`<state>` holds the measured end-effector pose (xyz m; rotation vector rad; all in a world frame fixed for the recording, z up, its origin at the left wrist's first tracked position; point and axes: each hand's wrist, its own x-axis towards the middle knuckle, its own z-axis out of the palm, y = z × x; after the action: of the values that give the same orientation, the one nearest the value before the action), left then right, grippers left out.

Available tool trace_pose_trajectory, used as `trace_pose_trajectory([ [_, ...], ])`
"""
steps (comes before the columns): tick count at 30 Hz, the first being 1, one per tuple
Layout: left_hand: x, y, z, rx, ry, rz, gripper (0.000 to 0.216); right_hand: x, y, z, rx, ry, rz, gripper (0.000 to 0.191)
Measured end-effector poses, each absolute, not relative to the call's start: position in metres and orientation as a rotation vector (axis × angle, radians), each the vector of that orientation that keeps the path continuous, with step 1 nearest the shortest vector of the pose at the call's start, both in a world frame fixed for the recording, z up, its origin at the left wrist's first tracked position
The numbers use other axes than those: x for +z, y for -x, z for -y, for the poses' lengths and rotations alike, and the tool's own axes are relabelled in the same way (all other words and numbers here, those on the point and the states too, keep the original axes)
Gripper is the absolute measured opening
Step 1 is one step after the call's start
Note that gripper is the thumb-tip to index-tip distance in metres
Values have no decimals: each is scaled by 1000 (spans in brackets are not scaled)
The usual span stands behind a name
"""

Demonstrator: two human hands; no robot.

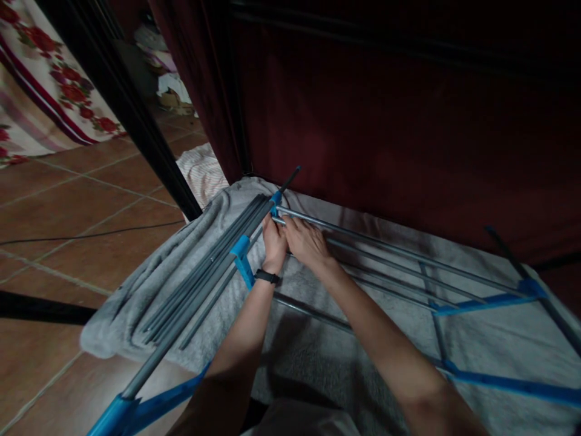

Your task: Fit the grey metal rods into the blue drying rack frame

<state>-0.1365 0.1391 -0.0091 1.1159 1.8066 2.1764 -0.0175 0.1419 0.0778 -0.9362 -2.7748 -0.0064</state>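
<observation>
The frame of grey metal tubes and blue plastic brackets (403, 252) lies across the bed under a grey plush blanket (227, 197), one blue plastic joint (275, 201) near the bed's far left corner. There the person's right hand (307, 241) has its fingers curled round a thin grey metal rod (399, 267), whose end pokes out just beside the joint; the left hand (274, 243) is bunched against it, but its fingertips are hidden, so their hold cannot be told. The rod could miss its seat if its end is pushed at a slant, or its other end, by the right-hand blue plastic bracket (490, 303), could work loose under a sideways push. Pressing hard on so soft a bed might also make the frame tip. The bundle of loose grey metal rods (206, 264) along the bed's left edge could roll towards the brown tiled floor (91, 200) if the folds under it are jolted. A maroon curtain (385, 133) closes off the bed's far edge, and a slanting black post (122, 109) crowds its left side.
</observation>
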Motion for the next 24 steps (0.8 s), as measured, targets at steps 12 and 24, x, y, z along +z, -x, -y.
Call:
trace_pose_trajectory([
  [12,-19,144,-147,2260,-926,-1816,31,82,25,-159,-24,993,2972,54],
  [24,-34,135,-134,2178,-833,-1815,28,67,25,-162,80,1000,2946,50],
])
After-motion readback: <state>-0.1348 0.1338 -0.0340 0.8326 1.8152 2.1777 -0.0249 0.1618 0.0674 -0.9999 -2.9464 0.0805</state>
